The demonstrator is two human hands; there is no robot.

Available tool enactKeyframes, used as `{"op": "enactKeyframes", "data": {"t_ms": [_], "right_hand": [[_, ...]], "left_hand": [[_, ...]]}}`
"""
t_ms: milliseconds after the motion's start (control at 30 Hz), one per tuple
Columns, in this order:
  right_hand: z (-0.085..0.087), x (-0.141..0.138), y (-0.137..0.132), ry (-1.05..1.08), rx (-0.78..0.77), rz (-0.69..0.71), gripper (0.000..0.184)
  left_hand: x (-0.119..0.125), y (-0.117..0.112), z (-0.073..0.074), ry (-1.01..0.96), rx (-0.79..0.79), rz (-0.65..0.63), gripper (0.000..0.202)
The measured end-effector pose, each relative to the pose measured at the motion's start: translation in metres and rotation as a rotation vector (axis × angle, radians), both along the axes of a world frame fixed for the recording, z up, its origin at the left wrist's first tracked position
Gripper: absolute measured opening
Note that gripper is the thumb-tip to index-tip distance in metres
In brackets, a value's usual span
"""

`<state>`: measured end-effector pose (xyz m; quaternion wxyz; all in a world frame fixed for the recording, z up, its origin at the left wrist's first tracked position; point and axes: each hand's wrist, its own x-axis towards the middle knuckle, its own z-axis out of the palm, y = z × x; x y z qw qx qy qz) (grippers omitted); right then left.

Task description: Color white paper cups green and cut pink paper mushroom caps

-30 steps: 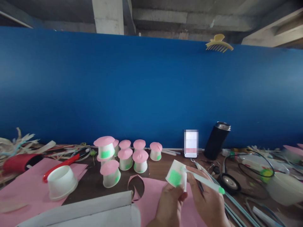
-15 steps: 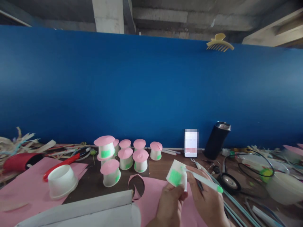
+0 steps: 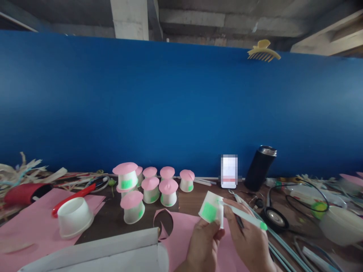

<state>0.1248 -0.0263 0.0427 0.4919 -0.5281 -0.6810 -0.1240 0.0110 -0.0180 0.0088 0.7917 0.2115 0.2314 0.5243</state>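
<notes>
Left hand (image 3: 204, 243): gripping one green-patched cup (image 3: 209, 212), lower frame, right of centre
Right hand (image 3: 251, 240): gripping one marker (image 3: 246, 217)
Since earlier: barely any shift
Black bottle (image 3: 259, 170): one
Claw clip (image 3: 263, 50): one, upper right

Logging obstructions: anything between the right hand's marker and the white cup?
Nothing visible. The green-ended marker in the right hand points at the upper side of the white cup; whether it touches is too small to tell. The left hand holds the cup below the tip.
</notes>
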Motion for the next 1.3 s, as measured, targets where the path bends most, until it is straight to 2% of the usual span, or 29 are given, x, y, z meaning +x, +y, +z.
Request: {"op": "enactKeyframes", "data": {"t_ms": [167, 433, 700, 1133, 1300], "right_hand": [[-0.0005, 0.0003, -0.0012, -0.003, -0.018, -0.015, 0.018], [-0.0027, 0.0019, -0.0014, 0.016, -0.046, -0.011, 0.02], [-0.0032, 0.0039, -0.0017, 0.026, -0.061, -0.002, 0.021], [-0.0011, 0.0025, -0.0002, -0.007, -0.028, -0.015, 0.019], [-0.0014, 0.0023, -0.0045, 0.064, 0.062, 0.017, 0.021]], "left_hand": [[0.0002, 0.0001, -0.0025, -0.01, -0.007, 0.009, 0.025], [0.0003, 0.0015, 0.003, -0.021, -0.042, 0.021, 0.025], [-0.0015, -0.0003, 0.002, -0.053, -0.049, 0.034, 0.025], [-0.0008, -0.0009, -0.0017, -0.063, -0.044, 0.057, 0.022], [-0.0008, 0.0012, -0.0025, -0.105, -0.132, 0.097, 0.017]]}}
